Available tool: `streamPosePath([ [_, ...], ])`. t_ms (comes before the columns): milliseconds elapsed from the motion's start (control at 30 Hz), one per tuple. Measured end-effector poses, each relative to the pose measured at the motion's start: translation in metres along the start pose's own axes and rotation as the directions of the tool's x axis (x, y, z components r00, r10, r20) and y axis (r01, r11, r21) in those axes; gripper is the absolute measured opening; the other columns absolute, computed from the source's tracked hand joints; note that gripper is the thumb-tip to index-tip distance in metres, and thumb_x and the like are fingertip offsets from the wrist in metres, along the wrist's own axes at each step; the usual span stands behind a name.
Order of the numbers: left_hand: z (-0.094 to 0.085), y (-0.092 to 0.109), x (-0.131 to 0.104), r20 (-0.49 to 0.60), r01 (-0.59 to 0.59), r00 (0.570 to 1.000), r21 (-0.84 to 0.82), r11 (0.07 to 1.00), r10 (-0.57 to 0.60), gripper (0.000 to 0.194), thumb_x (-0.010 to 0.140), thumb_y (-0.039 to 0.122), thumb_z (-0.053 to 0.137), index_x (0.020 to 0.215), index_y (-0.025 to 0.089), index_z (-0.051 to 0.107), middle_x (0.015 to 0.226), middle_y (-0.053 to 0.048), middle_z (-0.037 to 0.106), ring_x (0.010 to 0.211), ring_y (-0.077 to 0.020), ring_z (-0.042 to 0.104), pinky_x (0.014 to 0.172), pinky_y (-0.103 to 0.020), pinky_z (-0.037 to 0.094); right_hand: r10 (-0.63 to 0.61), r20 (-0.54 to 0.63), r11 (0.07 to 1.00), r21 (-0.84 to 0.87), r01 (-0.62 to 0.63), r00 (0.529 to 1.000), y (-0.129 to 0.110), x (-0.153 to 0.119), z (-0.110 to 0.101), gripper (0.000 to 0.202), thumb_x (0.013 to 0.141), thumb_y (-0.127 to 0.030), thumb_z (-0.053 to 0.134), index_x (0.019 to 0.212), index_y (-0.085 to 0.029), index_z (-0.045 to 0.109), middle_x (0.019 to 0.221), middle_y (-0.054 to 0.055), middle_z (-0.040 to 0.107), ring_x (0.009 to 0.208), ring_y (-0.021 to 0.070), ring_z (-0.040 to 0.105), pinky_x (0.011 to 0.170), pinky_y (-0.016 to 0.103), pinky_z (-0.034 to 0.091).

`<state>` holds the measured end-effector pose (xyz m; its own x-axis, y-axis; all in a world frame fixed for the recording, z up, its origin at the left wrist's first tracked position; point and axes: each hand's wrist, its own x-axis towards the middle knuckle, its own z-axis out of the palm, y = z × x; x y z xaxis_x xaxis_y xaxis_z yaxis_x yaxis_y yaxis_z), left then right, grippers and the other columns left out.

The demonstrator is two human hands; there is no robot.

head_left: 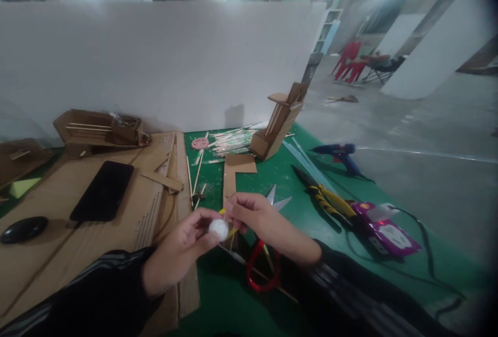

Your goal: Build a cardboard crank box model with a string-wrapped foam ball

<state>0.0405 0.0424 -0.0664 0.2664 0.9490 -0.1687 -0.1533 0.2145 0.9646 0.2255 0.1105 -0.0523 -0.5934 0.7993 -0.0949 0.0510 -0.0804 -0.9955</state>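
My left hand (187, 236) is closed, with a small white ball (218, 229) between thumb and fingers. Close against it, my right hand (260, 217) pinches at something too small to make out. A yellow curved edge (234, 232) shows behind the ball, between both hands; its kind is unclear. Under my right wrist lie red-handled scissors (260, 267), blades pointing away. Just beyond my fingers is an L-shaped cardboard piece (230, 176).
A cardboard structure (278, 124) stands behind wooden sticks (233, 142). Rightward lie pliers (327, 199), a blue glue gun (340, 156) and a purple power strip (389, 230) with cable. Leftward, cardboard sheets (42, 269) carry a phone (103, 191) and black mouse (24, 230).
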Motion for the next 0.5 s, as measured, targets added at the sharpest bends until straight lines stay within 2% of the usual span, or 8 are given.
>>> streamPosePath([
  [100, -0.002, -0.003, 0.003, -0.102, -0.069, 0.992, 0.006, 0.998, 0.069, 0.039, 0.080, 0.037, 0.073, 0.114, 0.022, 0.061, 0.102, -0.004, 0.068, 0.097, -0.0174, 0.062, 0.086, -0.027, 0.046, -0.025, 0.060, 0.999, 0.045, 0.023, 0.998, -0.006, -0.007, 0.002, 0.033, 0.083, -0.047, 0.060, 0.073, -0.016, 0.059, 0.060, -0.003, 0.052, 0.052, 0.0087, 0.044, 0.051, 0.022, 0.038],
  [233, -0.003, -0.004, 0.003, -0.127, -0.076, 0.989, 0.018, 0.997, 0.077, 0.046, 0.079, 0.038, 0.074, 0.119, 0.020, 0.062, 0.109, -0.008, 0.069, 0.103, -0.0206, 0.061, 0.091, -0.028, 0.045, -0.056, 0.127, 0.998, 0.025, 0.053, 0.990, -0.007, -0.014, 0.009, 0.025, 0.086, -0.039, 0.059, 0.079, -0.016, 0.062, 0.066, -0.002, 0.056, 0.055, 0.0089, 0.045, 0.053, 0.022, 0.036],
  [400, -0.005, -0.006, 0.004, -0.216, -0.112, 0.972, -0.058, 0.992, 0.097, 0.039, 0.079, 0.034, 0.076, 0.114, 0.021, 0.065, 0.099, -0.004, 0.069, 0.093, -0.0160, 0.061, 0.082, -0.024, 0.047, -0.087, 0.149, 0.987, -0.121, 0.105, 0.985, -0.002, -0.018, 0.020, 0.023, 0.090, -0.031, 0.055, 0.080, -0.014, 0.067, 0.063, -0.001, 0.056, 0.054, 0.0087, 0.044, 0.052, 0.021, 0.034],
  [500, -0.004, -0.004, 0.004, -0.245, -0.139, 0.963, -0.112, 0.984, 0.108, 0.039, 0.076, 0.033, 0.078, 0.110, 0.020, 0.067, 0.097, -0.005, 0.068, 0.085, -0.0154, 0.061, 0.076, -0.024, 0.048, -0.070, 0.149, 0.982, -0.161, 0.094, 0.986, 0.005, -0.015, 0.024, 0.023, 0.091, -0.030, 0.055, 0.080, -0.014, 0.067, 0.064, -0.001, 0.057, 0.055, 0.0087, 0.046, 0.052, 0.021, 0.035],
])
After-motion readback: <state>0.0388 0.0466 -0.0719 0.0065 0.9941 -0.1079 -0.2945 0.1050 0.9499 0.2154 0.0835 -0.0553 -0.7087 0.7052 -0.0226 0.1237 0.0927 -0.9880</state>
